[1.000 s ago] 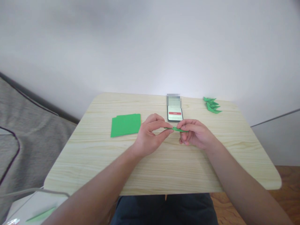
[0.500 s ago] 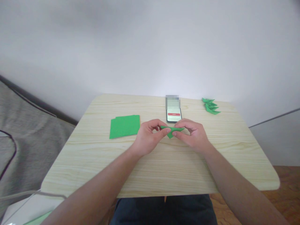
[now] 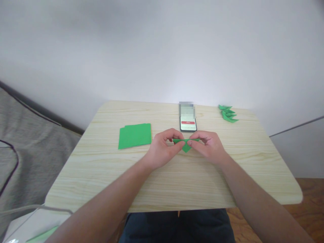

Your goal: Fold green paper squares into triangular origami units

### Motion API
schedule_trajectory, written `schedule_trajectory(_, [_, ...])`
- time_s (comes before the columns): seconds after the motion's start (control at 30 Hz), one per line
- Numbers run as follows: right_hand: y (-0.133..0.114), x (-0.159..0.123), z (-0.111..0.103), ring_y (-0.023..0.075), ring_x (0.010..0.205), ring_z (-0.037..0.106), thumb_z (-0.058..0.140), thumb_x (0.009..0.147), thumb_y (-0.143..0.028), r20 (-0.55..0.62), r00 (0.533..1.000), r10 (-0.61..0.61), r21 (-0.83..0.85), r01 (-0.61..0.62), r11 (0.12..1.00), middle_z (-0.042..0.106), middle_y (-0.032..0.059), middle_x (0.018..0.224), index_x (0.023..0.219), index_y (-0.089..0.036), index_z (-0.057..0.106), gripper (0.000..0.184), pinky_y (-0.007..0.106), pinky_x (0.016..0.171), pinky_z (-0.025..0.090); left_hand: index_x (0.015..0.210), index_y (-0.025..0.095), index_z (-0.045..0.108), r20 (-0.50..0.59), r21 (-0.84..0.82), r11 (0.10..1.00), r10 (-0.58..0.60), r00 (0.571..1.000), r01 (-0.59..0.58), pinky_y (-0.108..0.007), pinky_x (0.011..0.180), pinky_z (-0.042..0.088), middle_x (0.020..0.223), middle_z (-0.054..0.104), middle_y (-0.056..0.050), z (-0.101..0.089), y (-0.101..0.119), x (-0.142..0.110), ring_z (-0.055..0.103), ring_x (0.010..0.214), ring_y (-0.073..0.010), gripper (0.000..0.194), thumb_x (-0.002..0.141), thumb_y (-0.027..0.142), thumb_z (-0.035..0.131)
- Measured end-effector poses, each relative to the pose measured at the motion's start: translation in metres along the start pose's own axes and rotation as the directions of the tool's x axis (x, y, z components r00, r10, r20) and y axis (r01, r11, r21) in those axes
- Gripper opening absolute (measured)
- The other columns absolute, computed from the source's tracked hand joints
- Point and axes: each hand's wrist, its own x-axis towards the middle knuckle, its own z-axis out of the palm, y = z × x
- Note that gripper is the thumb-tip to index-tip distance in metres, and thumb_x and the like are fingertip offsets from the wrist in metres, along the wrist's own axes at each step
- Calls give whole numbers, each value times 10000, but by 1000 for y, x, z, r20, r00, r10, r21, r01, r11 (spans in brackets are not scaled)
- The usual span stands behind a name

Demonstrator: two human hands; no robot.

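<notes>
A folded piece of green paper [image 3: 186, 147] is pinched between both hands over the middle of the table. Its top edge runs straight across and a point hangs down towards me. My left hand [image 3: 162, 148] grips its left part, thumb in front and fingers behind. On the other side my right hand [image 3: 209, 145] pinches the right part the same way. The two thumbs are close together near the centre of the paper, and the fingers cover much of it.
A phone [image 3: 188, 125] with a lit screen lies just beyond my hands. Left of them is a stack of green paper sheets [image 3: 135, 135]. Several folded green paper pieces [image 3: 228, 114] sit at the back right of the wooden table [image 3: 101, 182]. A wall rises behind.
The folded paper has turned from nearly edge-on to show its face, with the point downwards. My right hand has shifted its grip, and its thumb now presses on the front.
</notes>
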Motion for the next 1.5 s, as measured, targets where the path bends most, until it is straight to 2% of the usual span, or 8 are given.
schedule_trajectory(0.13, [-3, 0, 3, 187, 773, 679, 790, 845, -346, 2, 1000, -23, -34, 23, 999, 775, 22, 835, 864, -221, 788, 126, 306, 722, 519, 880, 183, 699, -2, -3, 1000, 1, 1000, -1, -293, 768, 475, 838, 696, -17, 1, -2, 0, 628, 816, -156, 33, 857, 200, 716])
schedule_trajectory(0.27, [-3, 0, 6, 187, 769, 680, 753, 864, -329, 10, 1000, 8, -7, -8, 1000, 768, 25, 834, 868, -221, 783, 112, 298, 692, 529, 905, 187, 705, 9, -24, 1000, -2, 1000, 2, -282, 755, 476, 844, 703, -19, 2, -3, 0, 634, 814, -156, 43, 864, 200, 701])
schedule_trajectory(0.53, [2, 1, 7, 139, 598, 573, 790, 837, -391, -18, 991, 129, 68, -128, 989, 707, 3, 691, 806, -212, 764, 183, 260, 536, 430, 879, 188, 719, -31, -43, 999, -10, 999, 8, -293, 765, 485, 839, 712, -31, 1, -5, 1, 648, 820, -168, 36, 861, 219, 720])
schedule_trajectory(0.7, [3, 2, 7, 150, 618, 633, 806, 830, -381, -23, 991, 134, 154, -129, 980, 735, 20, 695, 798, -193, 778, 192, 269, 565, 474, 918, 186, 722, -23, -109, 994, -28, 999, 25, -303, 771, 492, 882, 725, -43, 0, -6, 1, 654, 840, -175, 80, 851, 227, 733])
schedule_trajectory(0.9, [5, 5, 2, 182, 691, 737, 803, 846, -340, -4, 993, 119, 317, -112, 942, 797, 42, 778, 939, -196, 809, 171, 319, 689, 579, 874, 180, 695, -114, -197, 979, -68, 991, 44, -278, 684, 464, 806, 697, -23, -1, -6, 4, 617, 734, -145, 93, 821, 225, 757])
schedule_trajectory(1.17, [5, 6, 0, 205, 693, 768, 837, 833, -364, -25, 994, 107, 405, -88, 910, 789, 27, 738, 917, -211, 706, 218, 361, 722, 615, 854, 174, 687, -161, -259, 965, -87, 983, 43, -269, 660, 475, 779, 685, -16, 0, -3, 6, 614, 704, -134, 125, 808, 243, 781])
schedule_trajectory(1.37, [5, 5, 0, 212, 719, 775, 832, 841, -342, -16, 998, 54, 422, -42, 906, 795, 28, 766, 900, -221, 709, 182, 372, 716, 630, 926, 176, 713, -92, -364, 931, -54, 994, 17, -279, 723, 507, 838, 709, -21, 0, -4, 5, 649, 776, -144, 152, 811, 225, 800])
schedule_trajectory(1.5, [1, 3, 1, 201, 722, 776, 820, 855, -320, -6, 999, 39, 408, -33, 913, 796, 27, 777, 885, -219, 717, 147, 361, 720, 632, 935, 189, 743, -54, -324, 946, -9, 998, -9, -290, 759, 514, 869, 731, -26, 0, -4, 4, 662, 818, -151, 123, 824, 194, 795])
